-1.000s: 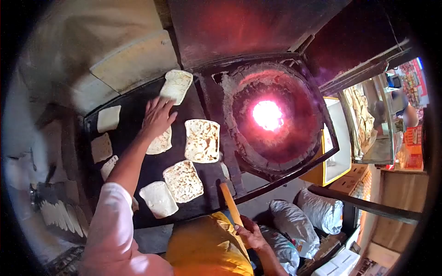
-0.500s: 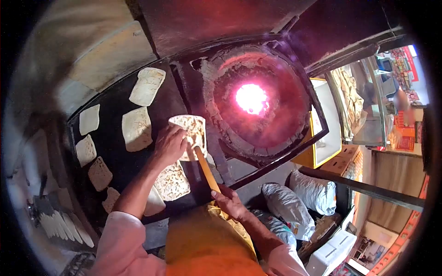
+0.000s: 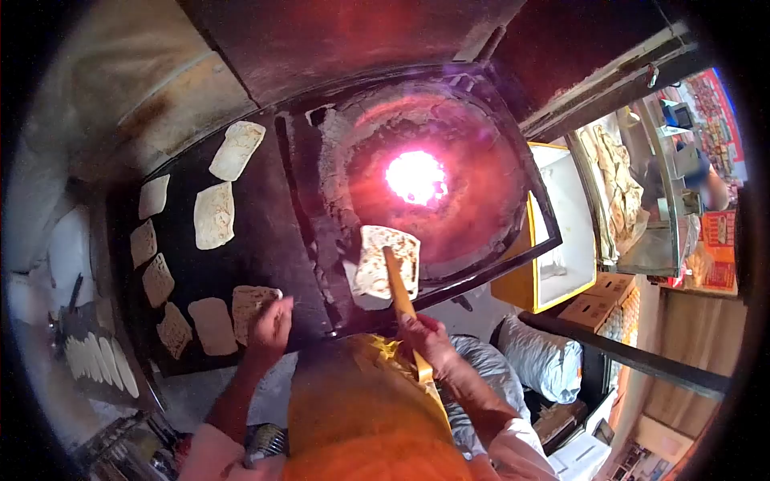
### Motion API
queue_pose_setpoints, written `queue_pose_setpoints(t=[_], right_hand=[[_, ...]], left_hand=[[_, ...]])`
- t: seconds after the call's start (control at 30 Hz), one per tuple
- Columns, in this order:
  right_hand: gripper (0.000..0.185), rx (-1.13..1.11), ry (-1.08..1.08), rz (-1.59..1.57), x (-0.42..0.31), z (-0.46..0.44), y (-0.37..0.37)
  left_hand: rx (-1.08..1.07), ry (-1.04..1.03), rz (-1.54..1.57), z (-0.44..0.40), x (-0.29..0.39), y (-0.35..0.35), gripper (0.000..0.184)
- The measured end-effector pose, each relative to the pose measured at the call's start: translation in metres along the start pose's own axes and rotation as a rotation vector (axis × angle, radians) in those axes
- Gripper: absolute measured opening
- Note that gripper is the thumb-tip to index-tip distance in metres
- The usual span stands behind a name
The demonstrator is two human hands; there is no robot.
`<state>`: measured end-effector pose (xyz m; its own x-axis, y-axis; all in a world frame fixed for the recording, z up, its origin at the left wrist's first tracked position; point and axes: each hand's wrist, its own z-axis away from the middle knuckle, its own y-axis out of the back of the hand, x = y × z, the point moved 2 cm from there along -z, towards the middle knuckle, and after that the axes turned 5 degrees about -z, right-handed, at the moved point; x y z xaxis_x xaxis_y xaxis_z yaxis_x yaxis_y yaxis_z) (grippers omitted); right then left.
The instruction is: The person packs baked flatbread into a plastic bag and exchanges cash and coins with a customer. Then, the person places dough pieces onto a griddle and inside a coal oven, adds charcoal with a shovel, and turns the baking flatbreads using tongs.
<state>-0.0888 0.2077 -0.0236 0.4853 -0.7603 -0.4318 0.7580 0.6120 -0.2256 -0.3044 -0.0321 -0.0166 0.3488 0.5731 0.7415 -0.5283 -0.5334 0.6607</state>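
In the head view, the right hand (image 3: 427, 340) is wrapped around a wooden stick (image 3: 402, 296), which slants up and away from the yellow apron (image 3: 365, 413). The stick's far end crosses the face of a browned flatbread (image 3: 370, 263), which appears over the lower-left rim of a round oven (image 3: 489, 220); whether the bread rests on that rim or is lifted above it cannot be told. A bright fire (image 3: 416, 178) glows in the middle of the oven.

The left hand (image 3: 272, 327) is blurred at the near edge of a dark griddle (image 3: 269, 252), its fingers partly bent; one cannot tell whether it is open or closed. It overlaps the right side of a spotted flatbread (image 3: 250, 311), and contact is unclear. Just left of that bread lies a pale flatbread (image 3: 213, 327). Six more flatbreads are on the griddle: four along its left side and two toward the back, nearly end to end.

Right of the oven stands a yellow-edged box (image 3: 516, 282), with a silvery bag (image 3: 545, 359) nearer the person. Long white strips (image 3: 120, 365) lie side by side at the far left.
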Motion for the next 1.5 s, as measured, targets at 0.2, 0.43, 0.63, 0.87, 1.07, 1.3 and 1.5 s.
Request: queue_pose_setpoints(t=[0.2, 0.43, 0.63, 0.87, 1.07, 1.3, 1.5], right_hand=[[0.023, -0.136, -0.078, -0.162, -0.056, -0.029, 0.065], [0.034, -0.375, -0.337, -0.126, -0.088, -0.081, 0.090], [0.043, -0.478, -0.454, -0.097, -0.090, -0.091, 0.101], [0.046, -0.524, -0.241, 0.236, -0.058, 0.035, 0.063], [0.048, -0.527, 0.023, 0.577, 0.006, 0.017, 0.003], [0.051, -0.411, 0.015, 0.859, -0.003, 0.013, -0.044], [0.047, -0.353, -0.062, 0.896, 0.005, 0.005, -0.043]], left_hand=[[-0.062, 0.044, -0.047, 0.087, 0.023, -0.072, 0.020], [-0.081, 0.262, 0.134, 0.100, 0.054, -0.085, 0.019], [0.018, 0.277, 0.148, 0.098, 0.039, -0.068, 0.020], [0.326, 0.324, -0.238, 0.084, -0.024, -0.005, 0.025], [0.130, 0.246, -0.615, 0.050, -0.108, -0.023, 0.032], [0.084, 0.195, -0.592, 0.016, -0.036, 0.015, 0.036], [-0.032, 0.259, -0.508, 0.023, -0.041, -0.021, 0.035]])
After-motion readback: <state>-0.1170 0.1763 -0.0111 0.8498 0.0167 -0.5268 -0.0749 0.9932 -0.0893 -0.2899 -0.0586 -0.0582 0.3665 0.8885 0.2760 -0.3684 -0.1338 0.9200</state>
